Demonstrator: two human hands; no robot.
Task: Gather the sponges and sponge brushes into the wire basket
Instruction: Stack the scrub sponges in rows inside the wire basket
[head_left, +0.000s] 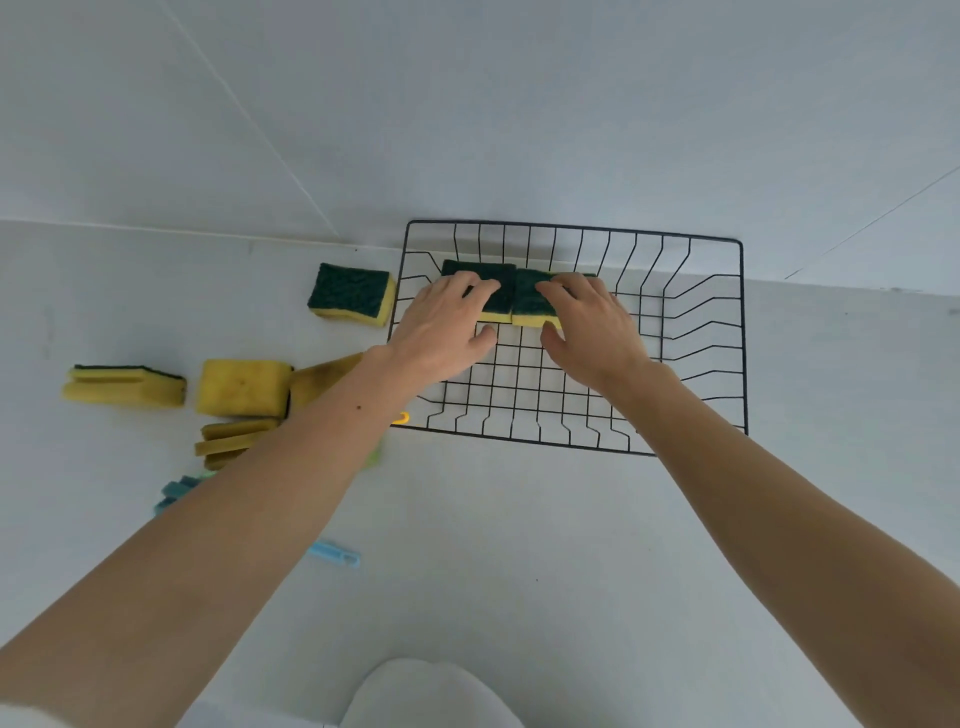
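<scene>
A black wire basket (691, 332) stands on the white surface against the wall. Two green-topped yellow sponges lie side by side at its far left. My left hand (441, 332) grips the left sponge (501, 299), fingers on top and thumb at its near edge. My right hand (592, 327) grips the right sponge (532, 304) the same way. Outside, left of the basket, lie another green-and-yellow sponge (352, 294), a grooved sponge on its side (124, 387), a plain yellow sponge (241, 387) and a slotted yellow sponge (228, 441) partly hidden by my left forearm.
A yellow handle (324, 376) runs under my left forearm, and a small yellow hook (402, 418) shows by the basket's near left corner. Blue plastic pieces (174, 493) and a light blue clip (335, 553) lie near my left arm. A white wall rises behind.
</scene>
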